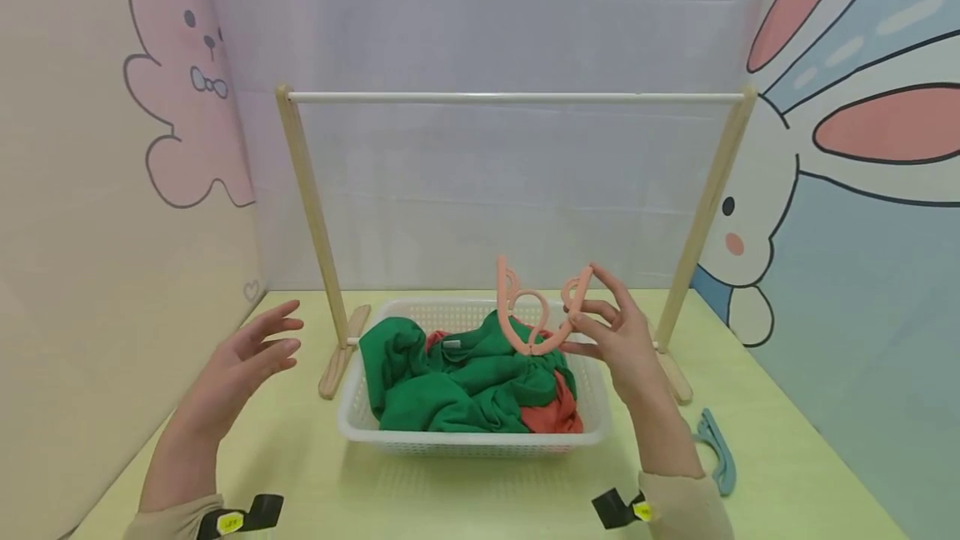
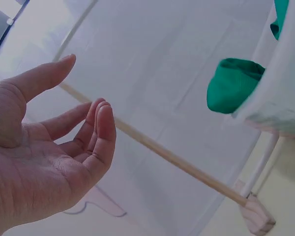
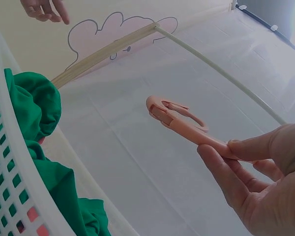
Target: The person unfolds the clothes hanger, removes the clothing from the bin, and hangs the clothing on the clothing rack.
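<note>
Aloft, hands (image 1: 243, 361) apart, right (image 1: 621, 338) pinching (pink hanger (image 1: 531, 349))

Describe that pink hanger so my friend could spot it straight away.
Find the wooden rack, then the white basket of green and red cloth between its feet. In the head view, the right hand pinches the pink hanger over the basket's right half, bent into a rough V. Unlike the blue hanger on the table, it is pink and held up.
</note>
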`<action>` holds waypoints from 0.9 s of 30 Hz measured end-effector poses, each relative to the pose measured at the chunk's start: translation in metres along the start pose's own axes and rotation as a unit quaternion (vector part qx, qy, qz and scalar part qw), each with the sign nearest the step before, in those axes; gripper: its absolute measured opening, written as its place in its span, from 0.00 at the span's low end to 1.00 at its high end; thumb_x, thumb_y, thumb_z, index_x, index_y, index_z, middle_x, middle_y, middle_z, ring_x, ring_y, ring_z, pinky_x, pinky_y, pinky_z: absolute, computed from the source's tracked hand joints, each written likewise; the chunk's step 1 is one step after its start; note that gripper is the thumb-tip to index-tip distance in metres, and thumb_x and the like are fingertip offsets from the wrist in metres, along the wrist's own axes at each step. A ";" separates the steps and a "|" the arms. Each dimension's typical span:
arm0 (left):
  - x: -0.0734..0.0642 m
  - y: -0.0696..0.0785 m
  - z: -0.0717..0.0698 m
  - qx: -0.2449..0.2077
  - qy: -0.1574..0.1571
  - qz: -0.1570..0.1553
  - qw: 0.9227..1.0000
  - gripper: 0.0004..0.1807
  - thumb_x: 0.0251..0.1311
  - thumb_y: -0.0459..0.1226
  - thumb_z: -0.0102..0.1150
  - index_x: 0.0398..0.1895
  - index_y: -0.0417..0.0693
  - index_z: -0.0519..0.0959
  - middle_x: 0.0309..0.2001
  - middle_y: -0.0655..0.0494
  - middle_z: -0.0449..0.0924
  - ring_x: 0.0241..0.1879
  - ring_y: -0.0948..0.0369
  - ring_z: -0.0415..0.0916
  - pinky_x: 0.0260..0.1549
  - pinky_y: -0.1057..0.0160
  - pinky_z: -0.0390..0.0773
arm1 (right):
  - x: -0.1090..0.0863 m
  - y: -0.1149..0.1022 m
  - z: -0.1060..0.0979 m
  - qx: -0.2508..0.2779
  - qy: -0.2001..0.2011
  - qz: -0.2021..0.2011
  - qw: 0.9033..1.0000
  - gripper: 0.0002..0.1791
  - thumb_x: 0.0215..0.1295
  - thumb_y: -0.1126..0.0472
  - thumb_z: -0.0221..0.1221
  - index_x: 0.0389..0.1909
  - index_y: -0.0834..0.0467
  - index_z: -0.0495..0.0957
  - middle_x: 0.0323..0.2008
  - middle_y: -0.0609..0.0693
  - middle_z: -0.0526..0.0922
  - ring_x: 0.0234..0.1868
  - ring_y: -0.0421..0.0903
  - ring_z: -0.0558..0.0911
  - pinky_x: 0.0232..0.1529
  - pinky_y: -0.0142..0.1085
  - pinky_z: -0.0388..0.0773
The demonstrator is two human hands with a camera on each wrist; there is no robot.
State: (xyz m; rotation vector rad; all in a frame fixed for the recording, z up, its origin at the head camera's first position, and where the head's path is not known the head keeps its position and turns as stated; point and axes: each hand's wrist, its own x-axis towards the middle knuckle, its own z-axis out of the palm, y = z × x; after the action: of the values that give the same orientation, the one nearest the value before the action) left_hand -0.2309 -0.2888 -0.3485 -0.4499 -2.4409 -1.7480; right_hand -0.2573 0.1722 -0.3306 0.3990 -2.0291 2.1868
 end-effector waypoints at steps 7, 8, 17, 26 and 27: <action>0.029 0.024 0.042 -0.002 0.003 0.010 1.000 0.29 0.74 0.42 0.50 0.75 0.52 0.59 0.57 0.68 0.71 0.51 0.74 0.76 0.50 0.73 0.78 | 0.001 -0.003 0.008 0.002 0.001 -0.005 1.000 0.39 0.71 0.67 0.56 0.77 0.43 0.52 0.41 0.40 0.83 0.36 0.39 0.88 0.38 0.39 0.87; 0.033 0.026 0.049 -0.010 0.002 0.010 1.000 0.29 0.74 0.43 0.50 0.75 0.52 0.59 0.58 0.64 0.72 0.51 0.74 0.76 0.50 0.73 0.78 | 0.001 -0.003 0.009 0.000 0.001 -0.005 1.000 0.39 0.71 0.67 0.56 0.77 0.43 0.52 0.41 0.40 0.83 0.36 0.39 0.87 0.38 0.39 0.87; 0.062 0.036 0.099 -0.078 -0.025 0.015 0.997 0.30 0.73 0.45 0.51 0.76 0.58 0.58 0.69 0.45 0.67 0.54 0.68 0.76 0.53 0.68 0.79 | 0.002 -0.002 0.018 0.004 -0.006 0.003 1.000 0.39 0.71 0.67 0.56 0.77 0.42 0.53 0.41 0.41 0.83 0.35 0.39 0.87 0.37 0.39 0.87; 0.082 0.046 0.132 -0.110 -0.055 0.023 0.992 0.34 0.71 0.42 0.55 0.77 0.60 0.56 0.69 0.44 0.69 0.60 0.50 0.76 0.59 0.51 0.79 | 0.004 0.002 0.025 0.002 -0.021 0.007 1.000 0.39 0.70 0.67 0.57 0.77 0.41 0.54 0.43 0.44 0.82 0.35 0.41 0.86 0.37 0.40 0.87; 0.083 0.047 0.135 -0.116 -0.061 0.024 0.991 0.34 0.71 0.41 0.55 0.77 0.59 0.55 0.69 0.44 0.69 0.61 0.47 0.75 0.58 0.51 0.79 | 0.005 0.002 0.026 0.003 -0.024 0.006 1.000 0.39 0.70 0.66 0.57 0.77 0.41 0.54 0.43 0.44 0.82 0.35 0.41 0.86 0.37 0.40 0.87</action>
State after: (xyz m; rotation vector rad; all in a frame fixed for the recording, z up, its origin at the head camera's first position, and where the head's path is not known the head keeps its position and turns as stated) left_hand -0.2845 -0.1331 -0.3294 -0.6517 -2.2904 -2.0493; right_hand -0.2599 0.1461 -0.3299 0.4442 -2.0559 2.2110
